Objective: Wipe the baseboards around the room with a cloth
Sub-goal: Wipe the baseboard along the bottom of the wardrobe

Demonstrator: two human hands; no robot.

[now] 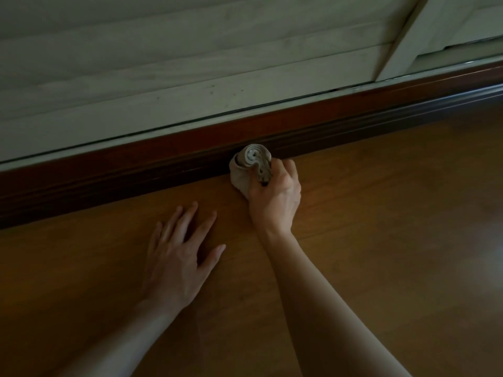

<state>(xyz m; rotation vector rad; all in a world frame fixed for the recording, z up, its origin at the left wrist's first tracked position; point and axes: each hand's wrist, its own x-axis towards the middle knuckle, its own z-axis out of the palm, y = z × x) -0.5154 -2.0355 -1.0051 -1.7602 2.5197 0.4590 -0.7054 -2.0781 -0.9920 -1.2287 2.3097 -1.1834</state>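
While clutching cloth (251, 162) in right hand (275, 198), pressed it to baseboard (130, 174) slanting toward upper right. Laid left hand (177, 257) flat, empty.

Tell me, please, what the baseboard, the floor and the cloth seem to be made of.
Baseboard: probably wood, dark red-brown with a dull varnish; it has moulded grooves. Floor: wood or laminate, I cannot tell which; grain, plank seams and a soft sheen show. Cloth: soft woven or knitted fabric, beige-grey, matte, rolled into folds.
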